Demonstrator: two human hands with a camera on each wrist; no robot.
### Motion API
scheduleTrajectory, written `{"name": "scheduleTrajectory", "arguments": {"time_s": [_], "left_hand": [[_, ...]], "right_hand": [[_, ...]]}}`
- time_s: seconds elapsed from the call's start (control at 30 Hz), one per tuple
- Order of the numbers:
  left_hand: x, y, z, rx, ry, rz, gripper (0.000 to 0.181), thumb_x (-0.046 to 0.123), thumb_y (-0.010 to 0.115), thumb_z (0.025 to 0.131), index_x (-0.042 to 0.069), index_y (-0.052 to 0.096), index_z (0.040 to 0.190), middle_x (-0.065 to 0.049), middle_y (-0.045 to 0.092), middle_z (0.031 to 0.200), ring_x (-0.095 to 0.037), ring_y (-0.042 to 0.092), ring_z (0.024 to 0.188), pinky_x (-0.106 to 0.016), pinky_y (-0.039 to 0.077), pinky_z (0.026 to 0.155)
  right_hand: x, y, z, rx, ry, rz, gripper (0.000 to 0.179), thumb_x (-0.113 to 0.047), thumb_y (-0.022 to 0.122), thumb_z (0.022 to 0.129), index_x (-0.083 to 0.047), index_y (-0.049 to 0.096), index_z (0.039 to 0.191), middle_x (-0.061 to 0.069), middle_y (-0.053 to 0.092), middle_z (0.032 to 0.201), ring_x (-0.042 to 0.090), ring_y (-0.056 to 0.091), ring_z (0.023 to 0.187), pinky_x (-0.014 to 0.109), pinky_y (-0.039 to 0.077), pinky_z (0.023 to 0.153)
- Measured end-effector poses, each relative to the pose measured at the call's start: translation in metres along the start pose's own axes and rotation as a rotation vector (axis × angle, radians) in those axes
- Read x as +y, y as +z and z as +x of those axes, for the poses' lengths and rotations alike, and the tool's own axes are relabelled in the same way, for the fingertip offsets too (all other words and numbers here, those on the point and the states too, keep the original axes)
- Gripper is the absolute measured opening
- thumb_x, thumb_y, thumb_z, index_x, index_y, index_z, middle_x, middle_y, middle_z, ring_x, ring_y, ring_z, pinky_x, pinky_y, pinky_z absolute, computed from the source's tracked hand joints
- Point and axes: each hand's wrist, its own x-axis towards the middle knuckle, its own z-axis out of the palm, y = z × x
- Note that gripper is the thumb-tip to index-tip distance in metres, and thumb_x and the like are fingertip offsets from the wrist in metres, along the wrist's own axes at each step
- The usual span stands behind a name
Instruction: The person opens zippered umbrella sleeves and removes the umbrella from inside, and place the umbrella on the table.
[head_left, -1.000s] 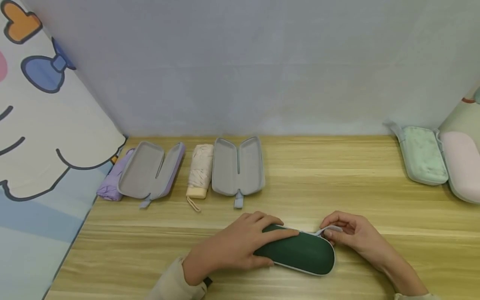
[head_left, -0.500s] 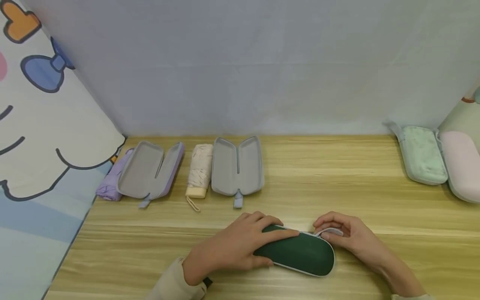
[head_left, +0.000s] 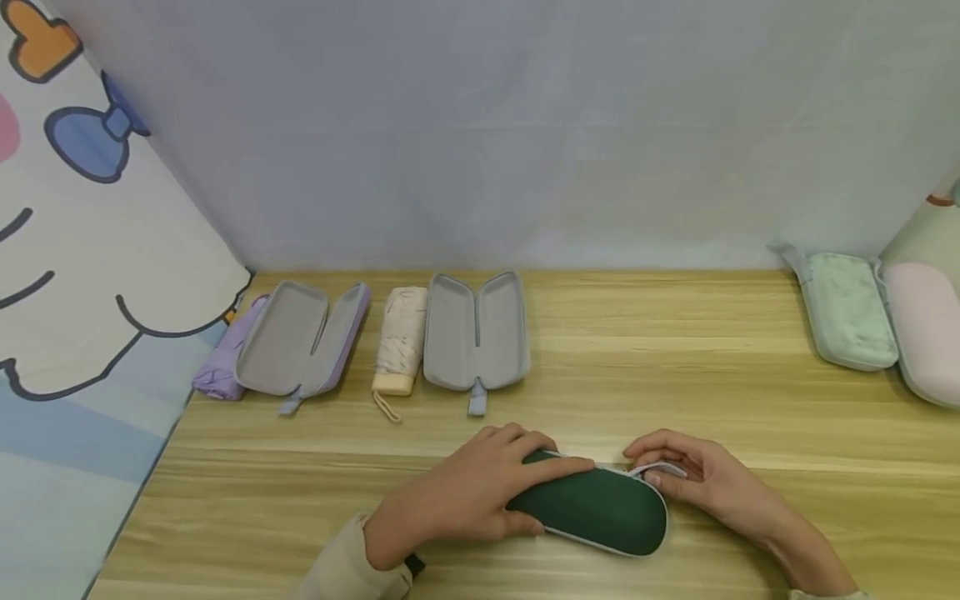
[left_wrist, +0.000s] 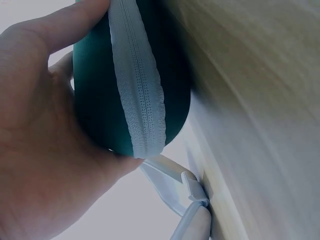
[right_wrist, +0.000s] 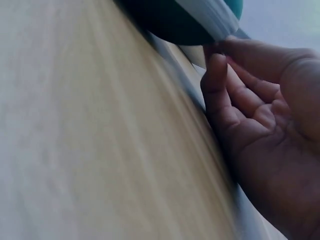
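My left hand [head_left: 476,490] grips the near-left end of the green case [head_left: 603,510], fingers over its far edge and thumb along the near side, I judge so that it will not slide or turn under a pull. My right hand [head_left: 708,479] is curled at the case's far right corner, finger and thumb meeting on the strap; whether a zip pull is caught in there too, I cannot tell.

The table [head_left: 637,358] runs out beyond and around the green case, and probably takes some of its weight. Beyond the green case and to its left, two cases stand open, one purple-shelled [head_left: 281,342] and one grey-lined [head_left: 453,333], perhaps spread so that their insides are in reach. Far to the right of the green case, a pink case [head_left: 926,333] sits beside a mint case [head_left: 847,308], both seemingly parked out of my way. Left of the green case and beyond it, a beige umbrella [head_left: 402,329] lies between the open pair, and a purple bundle [head_left: 225,358] lies farther left, each apparently matched with a neighbour. On the green case itself, the pale zip [left_wrist: 139,80] runs round the rim, and the small strap [head_left: 663,466] gives my right fingers something to hold.
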Motion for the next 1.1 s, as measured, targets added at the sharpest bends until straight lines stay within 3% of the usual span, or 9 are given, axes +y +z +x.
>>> {"name": "scheduleTrajectory", "arguments": {"time_s": [0.17, 0.23, 0.5, 0.77, 1.1], "left_hand": [[0.001, -0.003, -0.003, -0.028, -0.052, -0.022, 0.087, 0.048, 0.07, 0.098, 0.044, 0.017, 0.166, -0.001, 0.053, 0.151, -0.023, 0.055, 0.13, -0.048, 0.049, 0.106], [0.002, -0.003, -0.004, -0.031, -0.058, -0.024, 0.086, 0.047, 0.069, 0.098, 0.045, 0.016, 0.166, -0.002, 0.053, 0.151, -0.023, 0.055, 0.13, -0.048, 0.049, 0.105], [0.002, -0.004, -0.004, -0.018, -0.046, -0.015, 0.086, 0.047, 0.069, 0.098, 0.043, 0.016, 0.166, -0.001, 0.053, 0.15, -0.023, 0.055, 0.129, -0.047, 0.05, 0.104], [0.004, -0.005, -0.003, -0.028, -0.055, -0.013, 0.087, 0.047, 0.07, 0.098, 0.044, 0.015, 0.166, -0.002, 0.053, 0.15, -0.023, 0.054, 0.129, -0.048, 0.049, 0.105], [0.006, -0.005, -0.002, -0.031, -0.065, -0.003, 0.087, 0.047, 0.07, 0.098, 0.044, 0.016, 0.166, -0.002, 0.053, 0.15, -0.024, 0.055, 0.129, -0.048, 0.049, 0.105]], "right_hand": [[0.003, 0.002, 0.003, 0.057, -0.024, -0.025, 0.031, -0.001, 0.055, 0.106, 0.003, 0.056, 0.136, -0.001, 0.066, 0.128, 0.001, 0.064, 0.096, 0.029, 0.06, 0.071], [0.003, 0.003, 0.004, 0.08, -0.026, -0.032, 0.032, -0.001, 0.057, 0.105, 0.003, 0.056, 0.136, -0.001, 0.066, 0.127, 0.001, 0.065, 0.099, 0.029, 0.06, 0.071], [0.002, 0.008, 0.006, 0.18, -0.037, -0.104, 0.028, -0.002, 0.06, 0.104, 0.002, 0.059, 0.131, -0.008, 0.07, 0.093, 0.01, 0.063, 0.07, 0.031, 0.058, 0.063], [-0.003, 0.015, 0.01, 0.278, 0.06, -0.082, 0.026, -0.01, 0.064, 0.103, 0.001, 0.063, 0.127, -0.008, 0.077, 0.096, 0.005, 0.062, 0.07, 0.028, 0.057, 0.061], [-0.006, 0.018, 0.01, 0.262, 0.033, 0.005, 0.022, -0.005, 0.062, 0.103, 0.004, 0.06, 0.123, -0.006, 0.072, 0.093, 0.005, 0.06, 0.068, 0.027, 0.055, 0.059]]}}
